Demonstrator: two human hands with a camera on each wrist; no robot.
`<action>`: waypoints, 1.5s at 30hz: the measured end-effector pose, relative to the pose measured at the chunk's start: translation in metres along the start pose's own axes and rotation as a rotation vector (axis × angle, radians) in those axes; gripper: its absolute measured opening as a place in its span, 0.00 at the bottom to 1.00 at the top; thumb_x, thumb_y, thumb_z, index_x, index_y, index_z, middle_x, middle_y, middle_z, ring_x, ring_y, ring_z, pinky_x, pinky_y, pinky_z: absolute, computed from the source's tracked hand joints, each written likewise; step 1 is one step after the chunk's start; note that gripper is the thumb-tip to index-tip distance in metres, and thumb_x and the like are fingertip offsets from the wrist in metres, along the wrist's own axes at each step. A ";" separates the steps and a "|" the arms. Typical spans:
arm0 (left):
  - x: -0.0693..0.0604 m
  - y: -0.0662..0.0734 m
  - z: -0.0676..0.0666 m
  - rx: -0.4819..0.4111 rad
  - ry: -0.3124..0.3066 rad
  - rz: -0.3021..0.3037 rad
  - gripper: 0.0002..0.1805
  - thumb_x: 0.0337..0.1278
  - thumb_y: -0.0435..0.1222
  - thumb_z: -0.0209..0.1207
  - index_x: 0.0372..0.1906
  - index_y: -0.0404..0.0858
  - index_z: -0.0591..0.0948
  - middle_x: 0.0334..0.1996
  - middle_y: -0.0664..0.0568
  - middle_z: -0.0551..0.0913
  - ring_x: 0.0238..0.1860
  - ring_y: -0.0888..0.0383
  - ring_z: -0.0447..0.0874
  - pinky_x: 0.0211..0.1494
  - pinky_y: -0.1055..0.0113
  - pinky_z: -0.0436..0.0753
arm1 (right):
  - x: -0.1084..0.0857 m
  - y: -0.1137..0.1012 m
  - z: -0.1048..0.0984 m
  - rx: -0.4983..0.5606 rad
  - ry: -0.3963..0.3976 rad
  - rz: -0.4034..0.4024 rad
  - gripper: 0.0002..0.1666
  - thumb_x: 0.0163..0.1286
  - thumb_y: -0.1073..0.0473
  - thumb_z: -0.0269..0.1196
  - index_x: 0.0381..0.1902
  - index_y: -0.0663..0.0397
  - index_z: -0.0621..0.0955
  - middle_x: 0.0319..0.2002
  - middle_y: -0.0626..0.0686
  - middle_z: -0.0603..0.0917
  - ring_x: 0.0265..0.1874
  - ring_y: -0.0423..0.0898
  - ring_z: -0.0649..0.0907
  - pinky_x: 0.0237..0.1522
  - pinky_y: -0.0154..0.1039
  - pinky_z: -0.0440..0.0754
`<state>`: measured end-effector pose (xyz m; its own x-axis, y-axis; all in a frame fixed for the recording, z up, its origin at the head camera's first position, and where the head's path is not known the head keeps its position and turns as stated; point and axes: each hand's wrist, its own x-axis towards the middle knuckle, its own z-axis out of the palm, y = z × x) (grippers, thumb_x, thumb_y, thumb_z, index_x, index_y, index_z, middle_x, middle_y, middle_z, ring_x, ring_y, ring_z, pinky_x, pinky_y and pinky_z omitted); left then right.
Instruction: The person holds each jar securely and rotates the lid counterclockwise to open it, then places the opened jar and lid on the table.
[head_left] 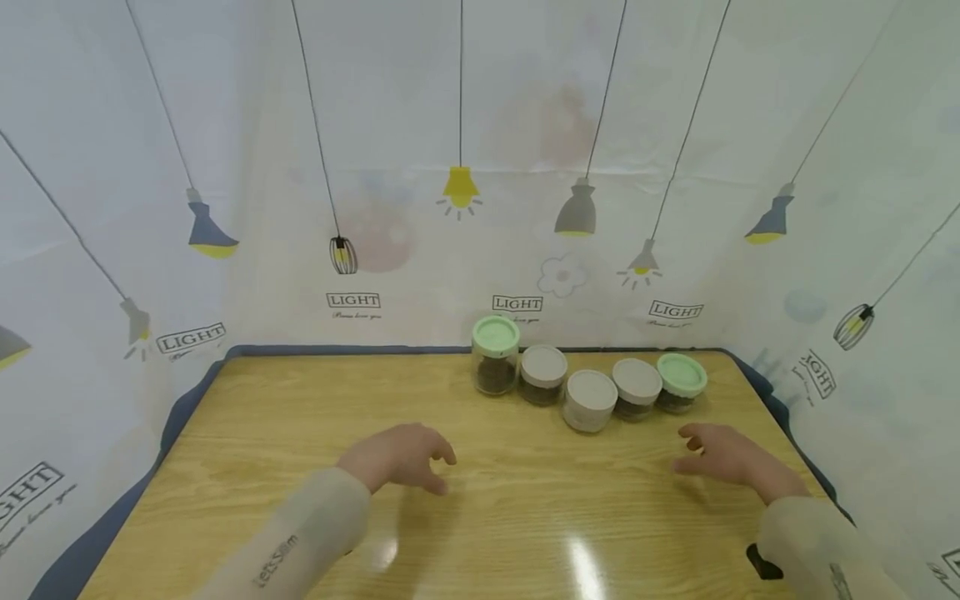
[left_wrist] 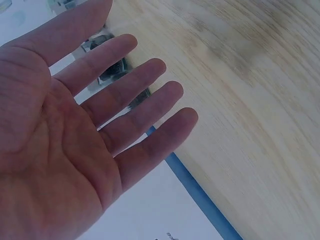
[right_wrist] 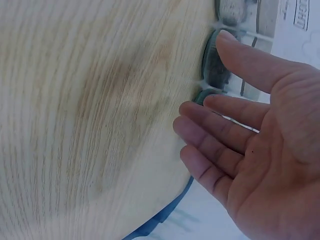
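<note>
My loose left hand (head_left: 403,456) and right hand (head_left: 726,457) hold nothing; 1 short green-lidded jar (head_left: 681,383) stands upright ahead, nearer the right.

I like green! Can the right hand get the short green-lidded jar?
Probably yes: the right hand is empty and near the short green-lidded jar, with nothing standing between them.

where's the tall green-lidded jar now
In the head view, the tall jar stands far back on the table, leftmost of five, beside a white-lidded jar.
</note>
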<state>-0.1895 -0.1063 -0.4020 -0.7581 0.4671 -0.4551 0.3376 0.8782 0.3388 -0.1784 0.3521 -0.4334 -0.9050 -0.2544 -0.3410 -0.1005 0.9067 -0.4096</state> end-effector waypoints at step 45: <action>0.027 0.026 0.025 -0.030 -0.067 0.006 0.17 0.51 0.49 0.69 0.47 0.50 0.85 0.40 0.59 0.86 0.45 0.60 0.83 0.55 0.57 0.80 | 0.088 0.075 0.015 0.449 0.370 0.091 0.59 0.59 0.46 0.71 0.75 0.63 0.51 0.68 0.72 0.62 0.66 0.70 0.64 0.64 0.67 0.63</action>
<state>-0.1873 -0.0679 -0.4262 -0.7169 0.4793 -0.5063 0.3249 0.8722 0.3657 -0.2592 0.3925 -0.5071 -0.9940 0.0254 -0.1066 0.0963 0.6674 -0.7385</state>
